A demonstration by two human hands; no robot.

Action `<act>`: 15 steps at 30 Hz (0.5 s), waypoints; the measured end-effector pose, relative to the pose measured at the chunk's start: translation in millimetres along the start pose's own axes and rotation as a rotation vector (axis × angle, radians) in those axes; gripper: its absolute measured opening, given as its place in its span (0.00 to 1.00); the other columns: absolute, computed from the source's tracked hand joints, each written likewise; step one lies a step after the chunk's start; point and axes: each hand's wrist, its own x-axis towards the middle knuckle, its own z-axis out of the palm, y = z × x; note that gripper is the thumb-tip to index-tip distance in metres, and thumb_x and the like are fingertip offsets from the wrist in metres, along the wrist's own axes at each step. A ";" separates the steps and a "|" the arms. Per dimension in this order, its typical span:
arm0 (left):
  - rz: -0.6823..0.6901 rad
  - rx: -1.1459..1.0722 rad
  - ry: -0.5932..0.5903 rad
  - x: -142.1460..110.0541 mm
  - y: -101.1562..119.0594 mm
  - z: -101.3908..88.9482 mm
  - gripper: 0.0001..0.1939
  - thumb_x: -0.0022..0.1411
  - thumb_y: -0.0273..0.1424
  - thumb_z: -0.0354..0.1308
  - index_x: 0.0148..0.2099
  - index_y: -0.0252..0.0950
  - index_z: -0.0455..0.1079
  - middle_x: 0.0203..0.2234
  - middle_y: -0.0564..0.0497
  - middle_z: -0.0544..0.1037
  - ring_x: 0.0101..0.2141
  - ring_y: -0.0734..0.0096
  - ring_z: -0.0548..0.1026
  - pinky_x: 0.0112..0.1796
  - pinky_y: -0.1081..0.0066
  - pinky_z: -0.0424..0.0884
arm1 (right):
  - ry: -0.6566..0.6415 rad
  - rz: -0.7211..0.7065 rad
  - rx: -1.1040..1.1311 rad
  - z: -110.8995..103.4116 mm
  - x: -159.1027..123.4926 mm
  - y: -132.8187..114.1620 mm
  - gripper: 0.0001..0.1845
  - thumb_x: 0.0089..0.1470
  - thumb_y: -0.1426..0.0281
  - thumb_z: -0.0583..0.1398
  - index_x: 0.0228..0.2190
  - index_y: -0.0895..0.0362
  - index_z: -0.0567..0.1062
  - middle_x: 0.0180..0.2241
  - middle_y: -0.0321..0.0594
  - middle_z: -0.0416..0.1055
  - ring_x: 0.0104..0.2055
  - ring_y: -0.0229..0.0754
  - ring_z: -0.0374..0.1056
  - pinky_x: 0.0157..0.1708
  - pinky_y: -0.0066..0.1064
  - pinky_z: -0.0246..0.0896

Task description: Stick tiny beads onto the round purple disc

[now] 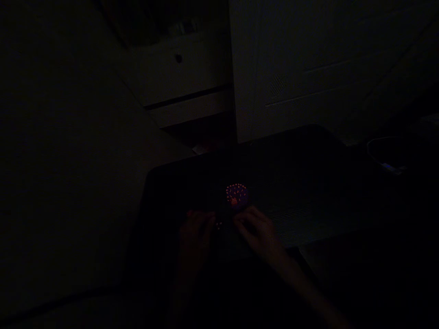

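The picture is very dark. A round purple object with pink-orange specks and a larger orange patch [242, 197] lies on the dark table, just beyond my right hand [259, 230]. The thumb and fingers of that hand are drawn together at its near edge; whatever they pinch is too dark to make out. My left hand [196, 228] is a little to the left, fingers bent and closed. Right at its fingertips is a small dark piece with a few pale specks [218, 225]. I cannot tell its kind.
The dark table [291, 160] has rounded far corners. Behind it stand a pale cabinet with a round knob [178, 58] and a light panel [291, 59]. To the right, a thin curved rim with a small bluish glint [387, 167] shows faintly.
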 end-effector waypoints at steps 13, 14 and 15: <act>0.056 -0.004 -0.113 -12.7 -7.6 9.8 0.13 0.69 0.22 0.53 0.39 0.37 0.78 0.35 0.52 0.79 0.36 0.72 0.78 0.41 0.72 0.74 | -0.008 -0.012 -0.017 -4.6 -1.0 -2.3 0.06 0.64 0.72 0.59 0.36 0.56 0.78 0.37 0.39 0.72 0.38 0.37 0.71 0.39 0.28 0.64; 0.073 0.010 -0.113 -12.2 -8.5 10.5 0.12 0.69 0.22 0.53 0.38 0.36 0.78 0.35 0.52 0.79 0.36 0.72 0.78 0.41 0.71 0.74 | -0.003 -0.014 -0.012 -4.4 -1.2 -2.3 0.06 0.64 0.72 0.60 0.37 0.56 0.78 0.37 0.39 0.72 0.38 0.37 0.71 0.39 0.28 0.63; 0.087 0.025 -0.112 -12.0 -9.2 11.1 0.11 0.68 0.22 0.54 0.38 0.36 0.78 0.35 0.51 0.79 0.36 0.72 0.78 0.41 0.71 0.73 | 0.000 -0.014 -0.009 -4.2 -1.5 -2.1 0.06 0.64 0.72 0.59 0.37 0.56 0.78 0.37 0.39 0.72 0.38 0.37 0.70 0.39 0.27 0.63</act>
